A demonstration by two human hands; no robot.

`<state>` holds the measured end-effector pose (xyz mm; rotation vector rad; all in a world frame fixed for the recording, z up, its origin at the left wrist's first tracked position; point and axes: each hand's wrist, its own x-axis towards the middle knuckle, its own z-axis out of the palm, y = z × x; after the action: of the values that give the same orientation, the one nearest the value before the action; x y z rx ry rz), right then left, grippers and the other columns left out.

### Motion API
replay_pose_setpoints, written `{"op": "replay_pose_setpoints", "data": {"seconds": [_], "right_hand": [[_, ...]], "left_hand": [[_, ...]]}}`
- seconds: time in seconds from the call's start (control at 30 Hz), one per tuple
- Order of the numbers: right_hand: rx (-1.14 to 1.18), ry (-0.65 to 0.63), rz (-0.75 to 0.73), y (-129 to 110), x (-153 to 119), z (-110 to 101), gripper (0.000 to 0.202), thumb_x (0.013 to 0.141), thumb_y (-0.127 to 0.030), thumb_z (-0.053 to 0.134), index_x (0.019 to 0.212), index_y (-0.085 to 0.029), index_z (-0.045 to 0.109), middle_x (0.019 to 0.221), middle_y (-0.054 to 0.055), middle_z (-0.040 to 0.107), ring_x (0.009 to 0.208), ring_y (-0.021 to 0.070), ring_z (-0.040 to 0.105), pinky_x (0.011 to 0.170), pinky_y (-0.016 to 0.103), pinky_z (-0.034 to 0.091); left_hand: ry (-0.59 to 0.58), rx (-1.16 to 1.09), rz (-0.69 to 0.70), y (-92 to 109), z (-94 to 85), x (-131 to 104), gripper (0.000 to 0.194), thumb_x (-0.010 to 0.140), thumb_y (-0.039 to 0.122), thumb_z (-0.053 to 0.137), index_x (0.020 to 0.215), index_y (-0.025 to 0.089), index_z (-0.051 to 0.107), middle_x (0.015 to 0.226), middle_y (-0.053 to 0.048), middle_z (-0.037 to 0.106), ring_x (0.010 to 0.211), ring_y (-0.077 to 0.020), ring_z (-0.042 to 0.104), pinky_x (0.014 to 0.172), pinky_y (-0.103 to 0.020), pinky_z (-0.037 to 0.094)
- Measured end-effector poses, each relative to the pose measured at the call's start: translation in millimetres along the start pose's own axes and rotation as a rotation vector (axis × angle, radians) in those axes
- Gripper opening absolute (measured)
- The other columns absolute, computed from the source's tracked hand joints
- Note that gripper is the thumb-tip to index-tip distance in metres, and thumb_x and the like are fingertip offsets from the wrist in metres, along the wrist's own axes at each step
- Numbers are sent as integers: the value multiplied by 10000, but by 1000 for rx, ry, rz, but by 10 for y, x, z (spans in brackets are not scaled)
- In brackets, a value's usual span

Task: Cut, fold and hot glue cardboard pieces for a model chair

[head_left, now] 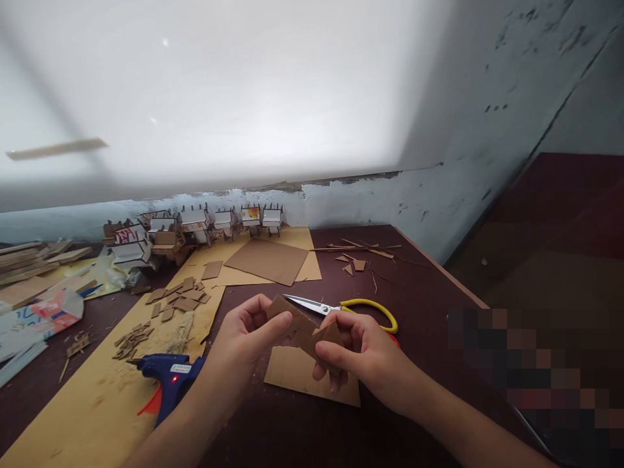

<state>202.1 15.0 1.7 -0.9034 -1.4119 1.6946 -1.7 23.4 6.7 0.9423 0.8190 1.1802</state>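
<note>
A small brown cardboard piece (303,328) is held up between my two hands. My left hand (258,331) pinches its left end, the thumb across its face. My right hand (348,348) grips the right end, where the cardboard looks bent or torn. Just behind my hands lie scissors (319,305) with yellow handles, blades pointing left. Below my hands a flat cardboard sheet (312,380) rests on the dark table. A blue glue gun (170,377) with a lit red light is beside my left forearm.
Small cardboard pieces (182,299) and scraps (131,341) lie on yellow paper (88,403). Several miniature cardboard chairs (224,221) stand by the wall. A larger cardboard sheet (268,260) and thin strips (365,248) lie behind the scissors. Wooden sticks (29,263) are far left.
</note>
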Motion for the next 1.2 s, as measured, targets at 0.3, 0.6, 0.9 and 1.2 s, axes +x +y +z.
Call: {"op": "replay_pose_setpoints", "data": {"seconds": [0.3, 0.6, 0.9, 1.2], "right_hand": [[-15, 45, -48, -5, 9, -18, 250, 885, -381, 753, 901, -166, 628, 711, 29, 736, 530, 103, 593, 550, 231, 526], [-49, 229, -87, -58, 20, -62, 293, 878, -426, 748, 847, -181, 592, 633, -35, 613, 536, 95, 520, 542, 228, 461], [-100, 259, -104, -51, 37, -73, 254, 871, -399, 736, 821, -167, 648, 616, -52, 537, 531, 89, 462, 539, 238, 401], [-81, 192, -91, -17, 48, -65, 242, 869, -397, 749, 889, -163, 694, 666, -38, 577, 537, 88, 476, 533, 238, 405]], "left_hand": [[-54, 44, 3, -35, -63, 20, 226, 855, 256, 794, 799, 170, 593, 790, -25, 701, 761, -138, 628, 710, -242, 490], [-51, 150, -97, -4, -35, -4, 262, 808, 293, 831, 859, 183, 598, 788, -11, 716, 701, -136, 662, 635, -217, 460], [-73, 387, -64, 73, 29, -7, 128, 800, 270, 774, 808, 163, 705, 720, 8, 635, 655, -112, 508, 626, -226, 391], [-148, 393, -70, 62, 22, -8, 196, 820, 340, 766, 910, 167, 751, 792, -18, 649, 729, -145, 503, 679, -255, 384]]}}
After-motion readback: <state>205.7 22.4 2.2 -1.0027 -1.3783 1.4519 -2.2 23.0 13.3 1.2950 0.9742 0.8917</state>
